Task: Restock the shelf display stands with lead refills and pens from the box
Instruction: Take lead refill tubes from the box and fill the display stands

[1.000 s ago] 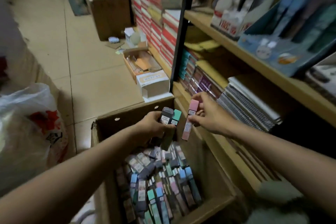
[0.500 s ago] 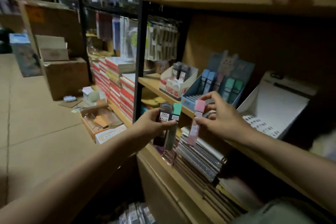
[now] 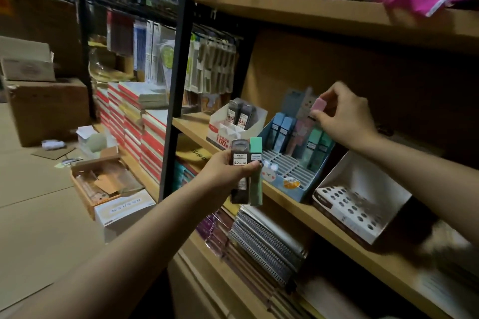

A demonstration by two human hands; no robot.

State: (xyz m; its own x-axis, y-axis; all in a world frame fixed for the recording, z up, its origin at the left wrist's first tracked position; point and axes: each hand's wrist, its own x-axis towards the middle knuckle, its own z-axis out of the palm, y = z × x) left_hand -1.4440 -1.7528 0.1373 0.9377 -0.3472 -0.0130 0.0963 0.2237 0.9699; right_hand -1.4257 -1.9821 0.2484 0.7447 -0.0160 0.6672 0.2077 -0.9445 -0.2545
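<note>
We grip two lead refill cases, a black case (image 3: pixel 239 171) and a green case (image 3: pixel 256 171), upright side by side in our left hand (image 3: pixel 228 171), near the shelf edge (image 3: pixel 298 204). Our right hand (image 3: pixel 344 116) pinches a pink case (image 3: pixel 318 107) by its top, over the blue display stand (image 3: pixel 290 184), where blue, pink and green cases stand in the far row.
</note>
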